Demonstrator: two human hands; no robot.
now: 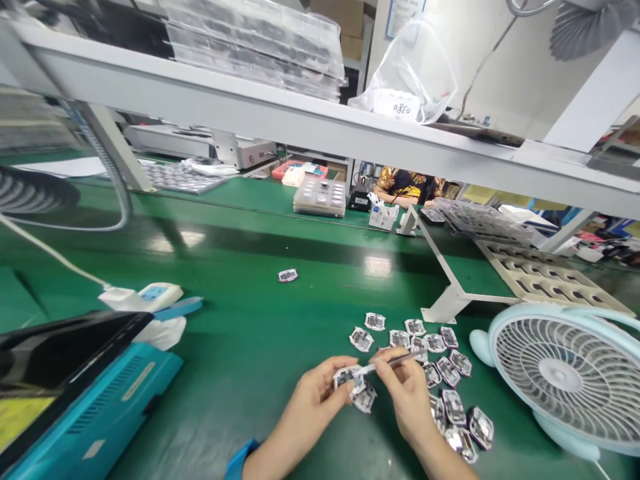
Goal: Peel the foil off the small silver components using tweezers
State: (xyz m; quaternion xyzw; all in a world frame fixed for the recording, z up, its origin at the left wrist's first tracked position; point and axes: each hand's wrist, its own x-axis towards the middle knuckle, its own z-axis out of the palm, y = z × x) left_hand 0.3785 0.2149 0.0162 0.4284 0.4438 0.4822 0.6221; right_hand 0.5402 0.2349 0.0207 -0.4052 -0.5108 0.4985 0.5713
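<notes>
My left hand (320, 387) pinches a small white-framed electronic part (344, 377) with rounded corners between thumb and fingers. In my right hand (403, 387) is a slim pen-like tool (404, 358), dark at the back and pale towards the front. Its pale end reaches the held part; whether it touches cannot be made out. Just below the held piece lies a similar part (365, 398) on the green table. More such parts (454, 407) are scattered beside and beyond my right hand, and a single one (287, 275) lies apart, farther back.
A light-blue fan (563, 373) stands at the right, near a white metal stand (447, 303). At the left are a teal device (120, 400) and a power strip (160, 293). A metal shelf (280, 120) spans overhead. Beyond it sits another person (405, 183).
</notes>
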